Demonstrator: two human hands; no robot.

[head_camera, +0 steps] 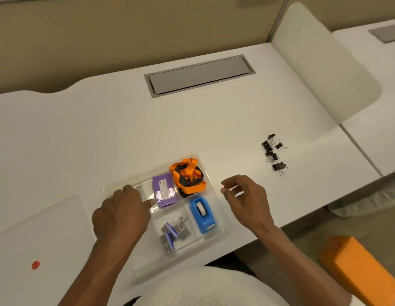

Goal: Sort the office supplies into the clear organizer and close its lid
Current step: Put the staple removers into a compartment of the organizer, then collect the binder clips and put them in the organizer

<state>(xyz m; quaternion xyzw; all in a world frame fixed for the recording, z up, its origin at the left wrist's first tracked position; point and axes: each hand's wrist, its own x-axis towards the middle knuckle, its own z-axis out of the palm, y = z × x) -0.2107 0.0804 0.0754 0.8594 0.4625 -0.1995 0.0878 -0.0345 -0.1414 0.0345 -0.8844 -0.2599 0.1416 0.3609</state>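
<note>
— Nearest the camera: a white lap, then, off to the right below the desk edge, an orange box.

— And on the desk itself?

— At the near left, flat on the surface, a clear lid with a red dot. Just right of it, the clear organizer, open on top, divided into compartments.

— Contents?

— Near middle compartment: loose staple strips and small blue-labelled boxes. Near right: a blue tape dispenser. Far right: an orange and black lanyard, bundled. Far middle: a purple box, lying flat beside a small clear packet.

— Left hand?

— Over the organizer's left part, palm down, fingers loosely curled, fingertips at the far-left compartment next to the purple box. Cannot tell whether anything is pinched; blurred, and underside hidden.

— Right hand?

— Just right of the organizer, above the desk, partly open, thumb and forefinger curled toward each other with a gap between. Nothing visible in it.

— Farther out?

— Well to the right and beyond the hand, a scatter of black binder clips lying on the desk, outside the organizer. Beyond that, a grey cable hatch set into the desk, then a beige partition at the back.
</note>
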